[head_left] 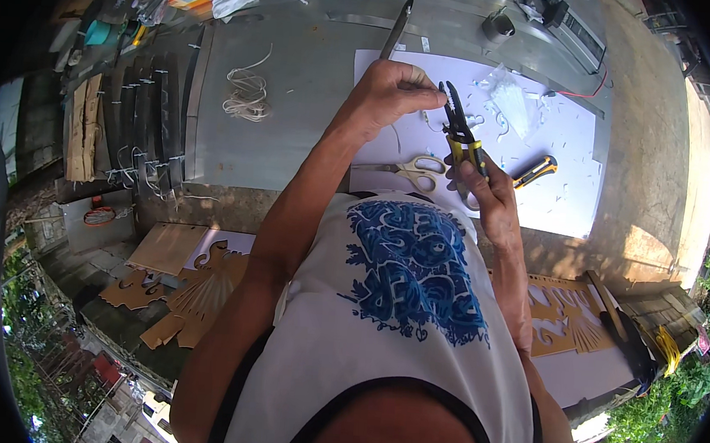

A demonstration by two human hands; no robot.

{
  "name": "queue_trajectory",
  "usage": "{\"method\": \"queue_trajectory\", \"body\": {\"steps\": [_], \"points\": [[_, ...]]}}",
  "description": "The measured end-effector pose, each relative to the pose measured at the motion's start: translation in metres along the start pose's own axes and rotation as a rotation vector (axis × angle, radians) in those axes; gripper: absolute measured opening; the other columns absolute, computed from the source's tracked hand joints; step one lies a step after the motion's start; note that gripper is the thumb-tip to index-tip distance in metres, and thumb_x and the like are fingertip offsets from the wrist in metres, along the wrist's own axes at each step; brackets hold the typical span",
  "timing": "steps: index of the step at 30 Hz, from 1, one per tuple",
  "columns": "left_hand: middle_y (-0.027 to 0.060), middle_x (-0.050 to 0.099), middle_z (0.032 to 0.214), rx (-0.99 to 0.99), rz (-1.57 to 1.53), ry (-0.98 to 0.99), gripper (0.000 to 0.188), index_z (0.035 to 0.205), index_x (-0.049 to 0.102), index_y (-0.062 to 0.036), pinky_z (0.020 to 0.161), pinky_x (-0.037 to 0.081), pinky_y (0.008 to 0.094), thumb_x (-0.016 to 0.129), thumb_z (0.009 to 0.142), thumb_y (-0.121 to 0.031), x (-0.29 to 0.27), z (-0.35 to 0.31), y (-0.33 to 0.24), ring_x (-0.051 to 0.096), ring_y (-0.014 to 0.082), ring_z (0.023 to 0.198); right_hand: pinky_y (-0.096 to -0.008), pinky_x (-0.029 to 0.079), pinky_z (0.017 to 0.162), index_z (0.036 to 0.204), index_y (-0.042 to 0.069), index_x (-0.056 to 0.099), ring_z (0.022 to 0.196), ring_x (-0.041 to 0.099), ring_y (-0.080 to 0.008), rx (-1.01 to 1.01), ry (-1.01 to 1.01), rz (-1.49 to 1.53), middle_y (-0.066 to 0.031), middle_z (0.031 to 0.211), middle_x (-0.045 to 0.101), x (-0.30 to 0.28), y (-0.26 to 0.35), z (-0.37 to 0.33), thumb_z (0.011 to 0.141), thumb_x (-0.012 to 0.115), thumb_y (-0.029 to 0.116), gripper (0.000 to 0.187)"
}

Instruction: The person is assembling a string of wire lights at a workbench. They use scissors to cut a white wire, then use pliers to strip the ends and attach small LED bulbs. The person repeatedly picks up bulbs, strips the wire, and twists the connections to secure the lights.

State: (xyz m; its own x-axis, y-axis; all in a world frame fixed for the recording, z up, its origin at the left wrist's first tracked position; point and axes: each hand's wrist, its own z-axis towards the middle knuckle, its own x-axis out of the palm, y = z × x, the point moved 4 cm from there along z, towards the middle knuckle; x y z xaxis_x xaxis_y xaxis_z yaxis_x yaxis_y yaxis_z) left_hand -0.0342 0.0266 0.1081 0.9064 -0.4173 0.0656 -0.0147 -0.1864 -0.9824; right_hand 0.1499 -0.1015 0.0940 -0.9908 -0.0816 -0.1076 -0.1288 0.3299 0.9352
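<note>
My right hand (486, 194) is closed round the yellow-and-black handles of a pair of wire-stripping pliers (456, 117), whose dark jaws point away from me. Beside the jaws, the thumb and fingers of my left hand (396, 99) pinch together; what lies at their tips is too small to make out. A narrow dark strip (399, 29) sticks out from behind the left hand, apparently held in it. Beige-handled scissors (418, 173) lie just below, partly over a white sheet (562, 199). To the right of my right hand rests an orange-and-black utility knife (537, 172).
A clear plastic bag of small white pieces (510, 102) lies on the sheet among scattered bits. Left of it, a coil of pale cord (247, 95) sits on the grey metal tabletop (294, 143). Several dark strips with wires (150, 117) line the left side. A grey metal-cased box (578, 38) stands far right.
</note>
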Motion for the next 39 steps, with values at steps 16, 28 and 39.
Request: {"method": "queue_trajectory", "body": {"steps": [16,28,39], "points": [[-0.0013,0.057,0.062,-0.055,-0.043,-0.044,0.017,0.087,0.074,0.0024,0.046,0.027,0.0203,0.079,0.079,-0.012,0.001,0.000,0.011,0.043,0.0034,0.052,-0.0342,0.044,0.067,0.101,-0.006,0.062,0.071,0.056,-0.0187,-0.170,-0.045,-0.379,-0.0107,0.085,0.057,0.001,0.013,0.002,0.101,0.054,0.029,0.037],[-0.0007,0.065,0.068,-0.020,-0.063,-0.040,0.019,0.089,0.075,-0.0018,0.053,0.032,0.0209,0.080,0.075,-0.015,0.001,-0.004,0.010,0.046,0.0033,0.057,-0.0419,0.043,0.067,0.089,-0.008,0.056,0.069,0.053,-0.0331,-0.244,-0.111,-0.395,-0.0192,0.088,0.055,0.004,0.027,0.001,0.096,0.060,0.018,0.028],[-0.0024,0.061,0.064,0.067,0.230,0.064,0.019,0.090,0.077,-0.0026,0.054,0.034,0.0228,0.076,0.081,-0.020,-0.004,-0.011,-0.008,0.047,0.0033,0.059,-0.0418,0.044,0.069,0.091,-0.008,0.057,0.072,0.054,-0.0333,-0.219,-0.094,-0.392,-0.0191,0.089,0.055,0.005,0.025,0.000,0.096,0.060,0.018,0.027]]}}
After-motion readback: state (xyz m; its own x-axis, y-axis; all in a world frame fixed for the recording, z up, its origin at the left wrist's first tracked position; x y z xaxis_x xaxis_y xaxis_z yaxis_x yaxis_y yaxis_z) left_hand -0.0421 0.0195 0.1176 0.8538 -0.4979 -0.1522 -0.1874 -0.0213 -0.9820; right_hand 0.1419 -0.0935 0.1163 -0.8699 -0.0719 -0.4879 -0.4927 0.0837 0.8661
